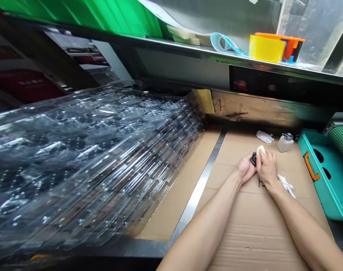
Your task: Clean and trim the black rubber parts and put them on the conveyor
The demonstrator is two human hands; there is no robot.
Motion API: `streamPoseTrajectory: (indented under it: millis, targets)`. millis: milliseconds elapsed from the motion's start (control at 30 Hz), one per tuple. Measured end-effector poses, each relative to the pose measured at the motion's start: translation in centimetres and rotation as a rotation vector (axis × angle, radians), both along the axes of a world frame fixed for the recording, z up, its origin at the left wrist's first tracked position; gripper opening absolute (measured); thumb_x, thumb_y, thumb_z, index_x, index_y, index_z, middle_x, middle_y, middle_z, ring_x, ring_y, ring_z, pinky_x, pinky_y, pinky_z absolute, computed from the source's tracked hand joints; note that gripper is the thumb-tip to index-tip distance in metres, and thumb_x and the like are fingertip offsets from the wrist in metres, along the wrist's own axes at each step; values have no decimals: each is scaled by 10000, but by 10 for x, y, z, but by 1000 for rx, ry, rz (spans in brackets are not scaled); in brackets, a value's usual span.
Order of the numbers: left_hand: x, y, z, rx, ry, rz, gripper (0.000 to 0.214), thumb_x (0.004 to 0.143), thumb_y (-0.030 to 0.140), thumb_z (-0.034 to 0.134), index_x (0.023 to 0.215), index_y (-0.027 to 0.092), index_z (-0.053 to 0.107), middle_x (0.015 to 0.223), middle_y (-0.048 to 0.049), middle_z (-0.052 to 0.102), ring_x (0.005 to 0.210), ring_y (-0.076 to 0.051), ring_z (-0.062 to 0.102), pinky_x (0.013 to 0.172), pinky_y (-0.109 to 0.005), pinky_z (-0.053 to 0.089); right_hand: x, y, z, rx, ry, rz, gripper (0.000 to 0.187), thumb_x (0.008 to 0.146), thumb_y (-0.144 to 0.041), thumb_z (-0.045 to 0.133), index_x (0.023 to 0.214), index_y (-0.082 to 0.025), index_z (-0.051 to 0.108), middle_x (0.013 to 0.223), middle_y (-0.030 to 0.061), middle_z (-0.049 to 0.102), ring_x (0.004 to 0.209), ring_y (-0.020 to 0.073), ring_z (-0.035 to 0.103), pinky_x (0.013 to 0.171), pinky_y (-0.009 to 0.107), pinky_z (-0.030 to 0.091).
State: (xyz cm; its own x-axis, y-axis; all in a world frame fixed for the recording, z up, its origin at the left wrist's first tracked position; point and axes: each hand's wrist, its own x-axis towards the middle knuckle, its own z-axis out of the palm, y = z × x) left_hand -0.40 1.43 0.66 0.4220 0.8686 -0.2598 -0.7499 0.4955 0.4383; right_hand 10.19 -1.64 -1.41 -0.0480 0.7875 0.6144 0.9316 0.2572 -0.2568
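Grip looking pressed together: left hand (246, 168) cupping a black round part (254, 159), right hand (267, 166) pinching maybe a cream sponge (261, 149) against it.

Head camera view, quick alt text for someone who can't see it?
Both hands meet over a cardboard sheet, the left hand holding a small dark round part and the right hand pressing a pale pad against it. Stacked clear plastic sheets lie to the left; a white bottle and a teal bin sit to the right.
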Motion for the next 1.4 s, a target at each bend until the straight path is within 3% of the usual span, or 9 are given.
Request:
streamPoseTrajectory:
  millis: [200, 367, 533, 667, 800, 900, 1067, 1233, 1400]
  targets:
    - [-4, -3, 0, -30, 43, -31, 381, 1030, 252, 351, 1029, 74, 688, 1083, -171, 734, 1078, -235, 691, 1030, -363, 522, -7, -15, 1, -97, -67, 87, 421, 1013, -335, 451, 1389, -207, 592, 1401, 126, 536, 1116, 273, 468, 1001, 401, 439]
    - [-8, -5, -2, 5, 74, -28, 391, 1037, 234, 328, 1062, 77, 685, 1080, -163, 736, 1067, -213, 696, 1007, -347, 538, -4, -20, 8, -170, -16, -45, 387, 1013, -324, 463, 1346, -209, 625, 1349, 126, 568, 1081, 260, 480, 972, 384, 445]
    - [-12, -14, -4, -36, 104, -55, 379, 1033, 282, 363, 1048, 91, 690, 1063, -157, 743, 1058, -233, 702, 1021, -392, 535, -7, -32, 10, -157, -100, 117, 389, 1007, -350, 474, 1364, -264, 602, 1336, 102, 562, 1116, 270, 473, 944, 387, 456]
    - [-11, -18, -3, -17, 113, -15, 365, 1030, 244, 362, 1031, 93, 694, 1046, -151, 749, 1075, -225, 698, 1044, -368, 515, -8, -30, 11, -161, -47, -16, 377, 1009, -310, 461, 1336, -221, 627, 1299, 129, 584, 1067, 271, 482, 935, 401, 459]
    - [-8, -17, -1, -19, 100, -74, 390, 1035, 279, 360, 1015, 93, 701, 1017, -147, 754, 1079, -229, 696, 1043, -366, 517, -9, -28, 11, -141, -124, 47, 403, 1008, -314, 455, 1380, -241, 592, 1359, 127, 554, 1088, 287, 471, 913, 415, 460]
    - [-7, -14, -2, 6, 129, -23, 374, 1036, 265, 366, 1003, 101, 701, 998, -134, 759, 1059, -218, 701, 1037, -360, 520, -10, -31, 14, -169, -72, -70, 376, 1007, -290, 453, 1333, -221, 627, 1298, 135, 584, 1038, 274, 482, 895, 401, 463]
    - [-6, -11, -7, 13, 111, -77, 415, 1037, 340, 373, 1001, 96, 707, 1068, -165, 747, 1107, -250, 684, 1054, -412, 513, -9, -31, 14, -146, -164, 16, 408, 996, -292, 481, 1388, -236, 578, 1326, 135, 564, 1062, 273, 482, 913, 398, 451]
    - [-6, -13, -8, 55, 129, -8, 350, 1025, 261, 403, 945, 87, 696, 1055, -161, 749, 1082, -243, 690, 1001, -434, 549, 21, -13, 15, -127, 73, -140, 363, 1000, -297, 458, 1274, -155, 651, 1234, 157, 627, 1063, 272, 516, 960, 414, 448]
    - [-9, -13, -8, 46, 95, -6, 369, 1025, 294, 397, 949, 89, 693, 1041, -177, 742, 1057, -261, 694, 959, -476, 569, 39, -19, 23, -46, 320, 35, 490, 908, -343, 578, 1351, -137, 548, 1222, 155, 629, 1083, 249, 589, 971, 393, 485]
